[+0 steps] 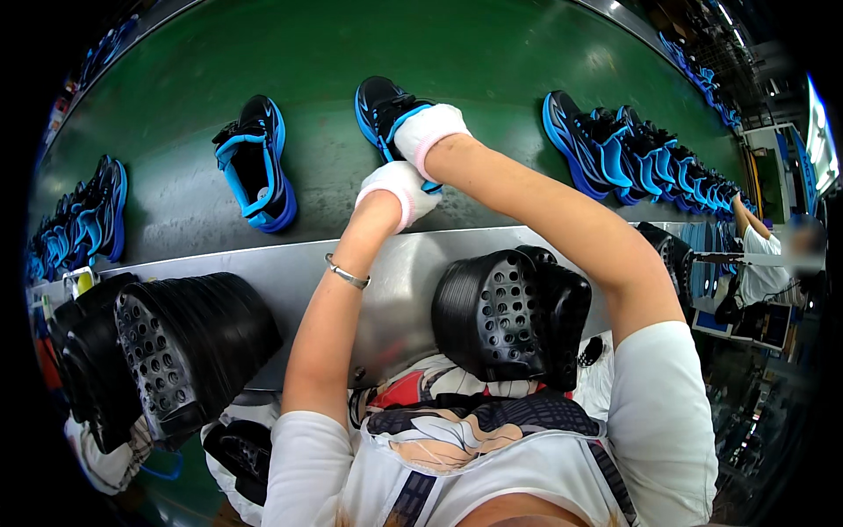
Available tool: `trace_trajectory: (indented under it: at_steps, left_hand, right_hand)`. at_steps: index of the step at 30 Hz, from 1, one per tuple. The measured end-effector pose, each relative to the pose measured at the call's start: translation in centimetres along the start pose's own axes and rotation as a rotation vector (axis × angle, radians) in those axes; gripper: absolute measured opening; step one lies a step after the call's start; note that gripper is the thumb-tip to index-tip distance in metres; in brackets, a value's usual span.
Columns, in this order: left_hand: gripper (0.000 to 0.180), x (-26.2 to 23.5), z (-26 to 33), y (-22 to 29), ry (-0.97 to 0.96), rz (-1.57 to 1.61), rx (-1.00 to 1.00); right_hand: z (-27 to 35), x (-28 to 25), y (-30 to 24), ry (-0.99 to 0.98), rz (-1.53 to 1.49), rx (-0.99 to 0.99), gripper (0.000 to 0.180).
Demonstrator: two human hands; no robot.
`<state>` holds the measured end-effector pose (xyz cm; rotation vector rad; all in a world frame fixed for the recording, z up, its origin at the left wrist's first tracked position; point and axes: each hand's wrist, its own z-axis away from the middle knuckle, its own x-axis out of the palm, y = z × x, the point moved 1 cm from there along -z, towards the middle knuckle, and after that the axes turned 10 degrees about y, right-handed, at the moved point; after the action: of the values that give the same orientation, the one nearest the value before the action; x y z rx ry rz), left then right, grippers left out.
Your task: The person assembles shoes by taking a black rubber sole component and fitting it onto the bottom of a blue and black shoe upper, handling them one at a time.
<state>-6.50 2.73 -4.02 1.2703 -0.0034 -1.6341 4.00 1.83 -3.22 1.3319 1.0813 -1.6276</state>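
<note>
On the far left, a row of blue shoes (83, 220) lies on the green belt (334, 61). Near it, black perforated insoles (176, 347) are stacked. A single blue shoe (256, 164) lies left of the hands. The gloved left hand (398, 189) and the gloved right hand (426, 130) are close together, both gripping one black-and-blue shoe (379, 105) on the belt. More insoles (509, 316) stand near, on the right.
</note>
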Motion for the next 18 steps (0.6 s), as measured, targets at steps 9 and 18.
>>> trace_trajectory:
  at_steps: [9,18]
  left_hand:
    - [0.041,1.6,-0.6,-1.0,0.099,0.033,0.081]
    - [0.037,1.5,1.4,1.2,0.159,0.120,-0.030]
  right_hand:
    - [1.1,-2.2,-1.0,-0.110,0.004,0.000,0.036]
    - [2.2,-0.9,0.7,-0.144,-0.046,0.093,0.036]
